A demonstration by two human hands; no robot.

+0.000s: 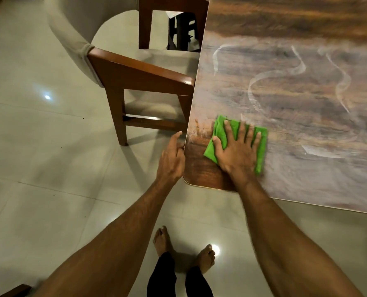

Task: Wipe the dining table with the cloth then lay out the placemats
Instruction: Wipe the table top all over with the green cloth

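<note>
As the palm presses down, green cloth sits at the table's near corner

While pale glossy floor tiles [39,146] fill the left side and bottom of the frame, two bright light spots reflected in them, the dining table [296,93] takes the right side, its wood-grain top running from the upper right down to a rounded corner at centre. Look at that surface: whitish curved streaks [255,86] loop across the upper right part, and the patch at the near corner shows a darker, richer brown. Upper left now, a wooden chair [135,76] with a pale cushioned back and seat stands close against the table's left edge, one armrest end right by it. Behind it, at top centre, something dark like a stool [181,31] sits partly under the table. Two bare forearms come up from the bottom of the frame. The right hand [236,151] lies flat on the cloth [220,130], fingers straight and spread apart, palm pressing down; nothing curls round the fabric. That cloth is bright green, folded, lying on the tabletop just inside the near-left corner, at centre frame, its edges poking out on both sides of the hand. The left hand [172,159] is at the table's left edge, just left of the cloth, forefinger stretched forward, the other fingers loosely bent against the edge, holding nothing. Bottom centre, two bare feet [161,241] stand on the tiles below dark trouser legs.
</note>
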